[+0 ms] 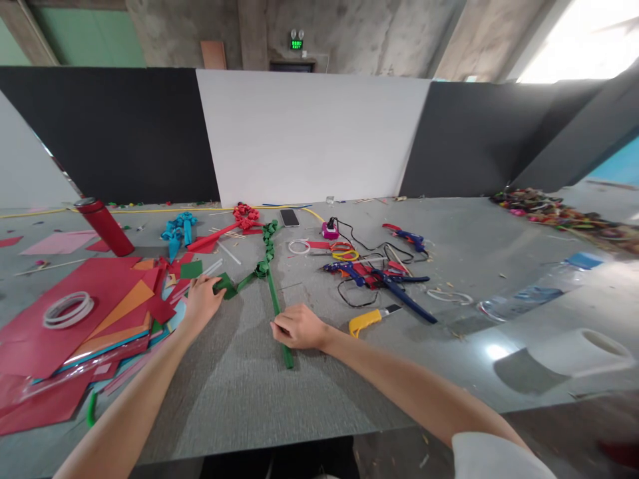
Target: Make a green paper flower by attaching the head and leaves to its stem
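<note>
A green folded-paper craft (pixel 269 247) lies on the table in front of me, with knotted bunches along its upper part and a long flat strip (pixel 274 293) running toward me. My right hand (pixel 300 327) is closed around the lower part of this strip, whose end sticks out below the fist. My left hand (pixel 204 298) pinches a green paper piece (pixel 226 286) at the end of a side branch, left of the strip. Beyond lie a red paper craft (pixel 245 217) and a blue paper craft (pixel 178 229).
Left are stacked coloured papers (pixel 30 339), tape rolls (pixel 68 310) and a red flask (pixel 106 227). Right are a yellow utility knife (pixel 365 322), glue guns (pixel 345 269), dark-blue pliers (pixel 405 296), a plastic bottle (pixel 539 289) and a white roll (pixel 582 352). A phone (pixel 289 217) lies farther back.
</note>
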`<action>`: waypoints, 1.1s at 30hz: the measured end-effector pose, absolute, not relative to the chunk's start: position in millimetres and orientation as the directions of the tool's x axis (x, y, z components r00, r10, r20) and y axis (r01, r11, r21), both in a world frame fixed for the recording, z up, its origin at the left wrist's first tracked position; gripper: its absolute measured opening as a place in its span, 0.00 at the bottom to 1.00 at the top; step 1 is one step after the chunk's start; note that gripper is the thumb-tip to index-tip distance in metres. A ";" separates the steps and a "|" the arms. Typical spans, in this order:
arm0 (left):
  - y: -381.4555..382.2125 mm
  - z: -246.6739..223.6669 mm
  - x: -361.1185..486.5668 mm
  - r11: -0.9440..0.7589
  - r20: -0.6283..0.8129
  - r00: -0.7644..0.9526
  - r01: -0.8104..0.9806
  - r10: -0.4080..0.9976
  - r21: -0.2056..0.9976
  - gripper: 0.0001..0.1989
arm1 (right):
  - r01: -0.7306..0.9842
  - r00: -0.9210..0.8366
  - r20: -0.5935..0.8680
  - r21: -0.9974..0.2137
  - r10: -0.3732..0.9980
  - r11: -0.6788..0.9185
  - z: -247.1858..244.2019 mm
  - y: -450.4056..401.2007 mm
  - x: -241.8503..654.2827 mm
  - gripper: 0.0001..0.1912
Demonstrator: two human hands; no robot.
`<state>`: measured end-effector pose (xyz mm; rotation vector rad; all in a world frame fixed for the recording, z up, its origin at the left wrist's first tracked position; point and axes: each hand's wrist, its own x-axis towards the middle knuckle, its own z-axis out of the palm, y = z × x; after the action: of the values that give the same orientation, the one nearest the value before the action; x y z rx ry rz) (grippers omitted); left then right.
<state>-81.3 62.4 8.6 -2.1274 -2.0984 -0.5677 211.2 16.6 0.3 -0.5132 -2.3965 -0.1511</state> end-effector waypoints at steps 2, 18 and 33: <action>61.7 9.9 -80.8 -0.057 0.345 -0.013 0.980 0.938 0.193 0.15 | 0.394 -0.697 0.643 -0.025 0.317 0.919 0.5 16.9 211.3 0.17; 40.0 41.6 -45.0 -0.267 0.414 -0.312 0.420 0.855 0.867 0.13 | 0.395 -0.590 0.644 -0.296 0.487 0.870 -0.8 19.3 214.5 0.16; 0.2 7.2 36.0 -0.139 0.152 0.062 -0.182 0.986 0.973 0.12 | 0.180 -0.269 0.439 -0.851 0.857 0.493 3.8 25.9 207.7 0.11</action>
<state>36.0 0.2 7.2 -2.5256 -1.9719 -2.7807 207.7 25.9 3.8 -0.8827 -1.7429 0.8516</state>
